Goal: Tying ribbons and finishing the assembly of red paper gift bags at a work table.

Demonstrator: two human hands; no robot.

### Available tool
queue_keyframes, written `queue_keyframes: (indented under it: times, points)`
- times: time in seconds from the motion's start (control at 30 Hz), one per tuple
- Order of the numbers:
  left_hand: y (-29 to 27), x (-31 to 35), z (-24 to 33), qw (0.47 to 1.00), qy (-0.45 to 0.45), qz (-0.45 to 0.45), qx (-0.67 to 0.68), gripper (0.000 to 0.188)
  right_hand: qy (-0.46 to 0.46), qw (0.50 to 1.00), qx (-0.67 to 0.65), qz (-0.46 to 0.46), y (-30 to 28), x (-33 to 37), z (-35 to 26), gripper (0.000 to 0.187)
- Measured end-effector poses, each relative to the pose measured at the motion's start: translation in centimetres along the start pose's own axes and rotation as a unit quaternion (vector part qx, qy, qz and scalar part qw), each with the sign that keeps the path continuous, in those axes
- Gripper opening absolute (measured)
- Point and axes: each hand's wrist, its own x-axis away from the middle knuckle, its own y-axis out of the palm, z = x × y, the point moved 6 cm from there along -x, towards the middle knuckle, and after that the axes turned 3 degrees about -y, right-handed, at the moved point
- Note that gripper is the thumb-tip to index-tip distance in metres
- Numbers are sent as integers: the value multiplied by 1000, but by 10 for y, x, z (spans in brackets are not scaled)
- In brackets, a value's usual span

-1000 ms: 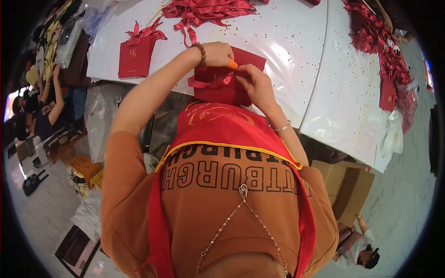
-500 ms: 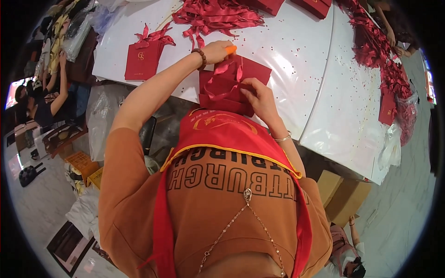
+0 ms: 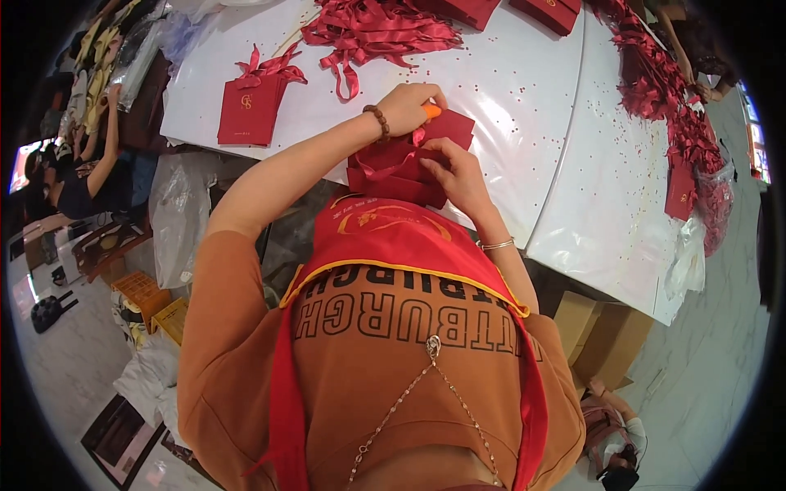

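A red paper bag [image 3: 401,186] lies at the near edge of the white table, against my apron. A shiny red ribbon [image 3: 378,173] loops loosely across it. Over the bag's far part, my left hand [image 3: 409,110] is closed with a small orange piece [image 3: 431,111] at its fingertips; its exact kind is unclear. My right hand [image 3: 457,173] rests on the bag's right side, index finger and thumb curled together at the ribbon. The fingertips partly cover what they pinch.
Finished-looking red bags with bows [image 3: 248,110] lie at the left. A heap of red ribbons [image 3: 377,31] is at the back. More ribbons [image 3: 647,74] hang along the right edge. An open cardboard box [image 3: 610,340] stands below right. Other people are at both sides.
My left hand has moved right and slightly nearer, bringing the orange piece close to my right hand's fingertips. The right hand stays almost in place at the bag.
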Motion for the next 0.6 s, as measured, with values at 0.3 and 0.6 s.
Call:
queue_keyframes:
  times: [0.3,0.6]
  points:
    - [-72,-19,33,919,-33,12,392,25,33,981,-175,-72,-27,-3,-17,19]
    - [10,44,7,905,-72,-76,411,34,-98,711,-692,-85,-30,-17,13,20]
